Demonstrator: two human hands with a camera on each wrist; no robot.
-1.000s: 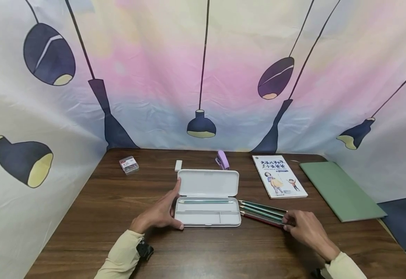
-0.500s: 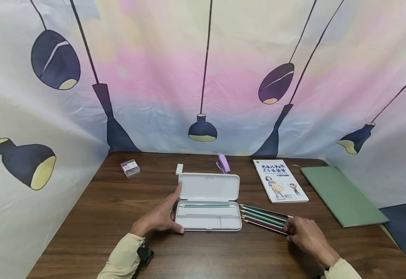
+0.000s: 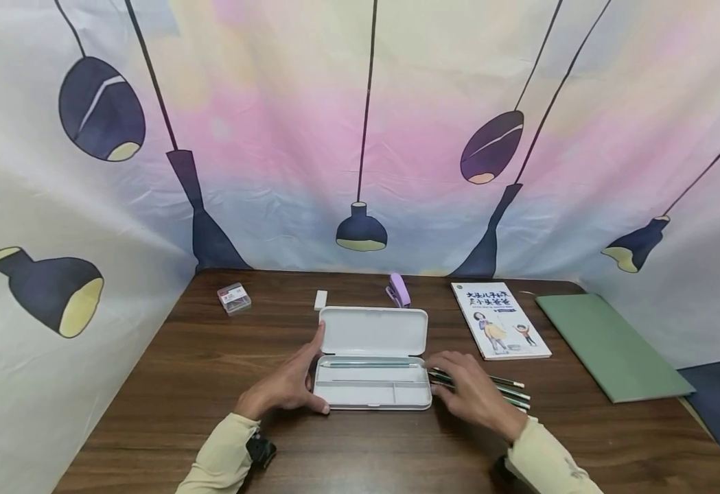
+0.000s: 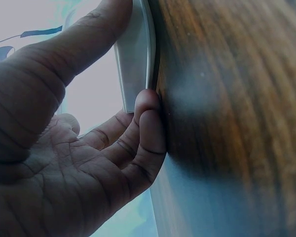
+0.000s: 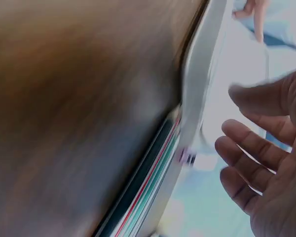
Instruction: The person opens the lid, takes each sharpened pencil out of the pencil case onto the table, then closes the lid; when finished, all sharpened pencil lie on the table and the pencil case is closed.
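Note:
A white pencil case (image 3: 372, 394) lies with its lid folded back in the middle of the table. One light green pencil (image 3: 368, 364) is in its long rear compartment; the two front compartments hold nothing. My left hand (image 3: 285, 387) grips the case's left end between thumb and fingers, also seen from the left wrist around the case's edge (image 4: 135, 64). My right hand (image 3: 473, 391) hovers over several pencils (image 3: 513, 394), green, dark and red, lying just right of the case. From the right wrist, its fingers are loosely bent, apart from the pencils (image 5: 148, 185), whose tips are right at the case's side.
Behind the case are a white eraser (image 3: 320, 300) and a purple stapler (image 3: 399, 291). A small clear box (image 3: 234, 299) stands back left. To the right lie a white picture-cover book (image 3: 500, 322) and a green folder (image 3: 613, 346). A printed cloth (image 3: 285, 137) hangs behind the table.
My right hand has moved left from the far ends of the pencils to their tips by the case. The pencils have stayed on the table. My left hand keeps its grip.

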